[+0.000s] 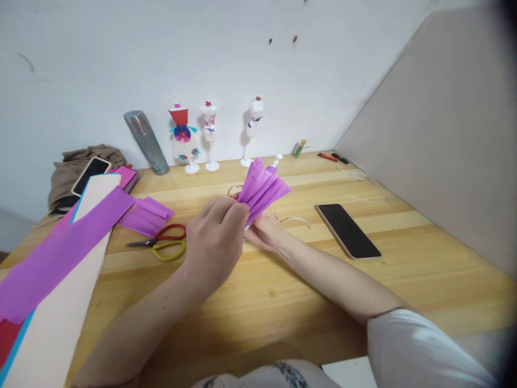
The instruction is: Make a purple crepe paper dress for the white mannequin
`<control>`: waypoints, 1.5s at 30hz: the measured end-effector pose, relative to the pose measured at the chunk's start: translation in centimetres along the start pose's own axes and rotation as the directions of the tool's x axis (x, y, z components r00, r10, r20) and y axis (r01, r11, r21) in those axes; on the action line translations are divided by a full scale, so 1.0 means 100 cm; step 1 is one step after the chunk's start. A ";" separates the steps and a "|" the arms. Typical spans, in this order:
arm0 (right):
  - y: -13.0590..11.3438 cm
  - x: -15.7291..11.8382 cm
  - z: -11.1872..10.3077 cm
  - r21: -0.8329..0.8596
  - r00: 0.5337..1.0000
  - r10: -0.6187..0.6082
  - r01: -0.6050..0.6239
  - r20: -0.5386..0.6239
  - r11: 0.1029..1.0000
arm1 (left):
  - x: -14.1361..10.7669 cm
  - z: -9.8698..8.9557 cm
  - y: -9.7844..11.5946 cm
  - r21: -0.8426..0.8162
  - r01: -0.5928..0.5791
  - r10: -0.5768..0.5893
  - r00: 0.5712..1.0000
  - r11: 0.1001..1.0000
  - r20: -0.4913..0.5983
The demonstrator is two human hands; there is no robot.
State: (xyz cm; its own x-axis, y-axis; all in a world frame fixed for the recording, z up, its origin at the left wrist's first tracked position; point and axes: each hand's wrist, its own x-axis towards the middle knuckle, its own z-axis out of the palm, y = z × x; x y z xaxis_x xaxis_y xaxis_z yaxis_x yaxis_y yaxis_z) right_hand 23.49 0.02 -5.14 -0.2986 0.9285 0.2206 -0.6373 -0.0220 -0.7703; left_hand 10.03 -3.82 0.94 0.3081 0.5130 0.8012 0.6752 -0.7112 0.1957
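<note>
Near the middle of the view, my left hand [216, 237] pinches the gathered lower end of a pleated purple paper [264, 188], which fans out upward. My right hand [264, 231] is behind and below the paper; its fingers are mostly hidden. A small white mannequin's neck knob [277, 160] sticks up behind the fan, and its body is covered by the paper and hands. Scissors with red and yellow handles [167, 243] lie left of my left hand, beside a folded purple paper piece [147, 216].
Long purple [64, 250] and white paper strips [68, 328] cover the left side. Three mannequins, one in a red top [180, 116], and a tilted bottle [146, 143] stand by the wall. A phone [348, 230] lies right on the wooden table [274, 296].
</note>
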 end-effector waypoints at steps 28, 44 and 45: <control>0.010 0.002 -0.006 -0.033 0.999 0.026 -0.024 0.035 0.999 | 0.010 0.000 -0.001 -0.154 0.340 -0.322 0.938 0.928 0.128; 0.010 0.002 -0.005 -0.003 0.976 -0.015 0.016 0.217 1.000 | 0.010 0.003 -0.005 -0.135 0.278 -0.272 0.960 0.951 0.061; 0.010 0.002 -0.006 0.012 0.973 -0.024 0.022 0.230 1.000 | 0.009 0.004 -0.005 -0.128 0.269 -0.264 0.963 0.955 0.052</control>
State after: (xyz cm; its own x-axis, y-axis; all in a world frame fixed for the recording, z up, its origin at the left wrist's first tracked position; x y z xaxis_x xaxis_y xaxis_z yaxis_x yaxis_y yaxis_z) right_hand 23.25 0.41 -6.26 -0.4386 0.8185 0.3711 -0.6520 -0.0056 -0.7582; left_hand 10.23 -2.84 1.37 0.1534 0.7069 0.6904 0.6414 -0.6028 0.4747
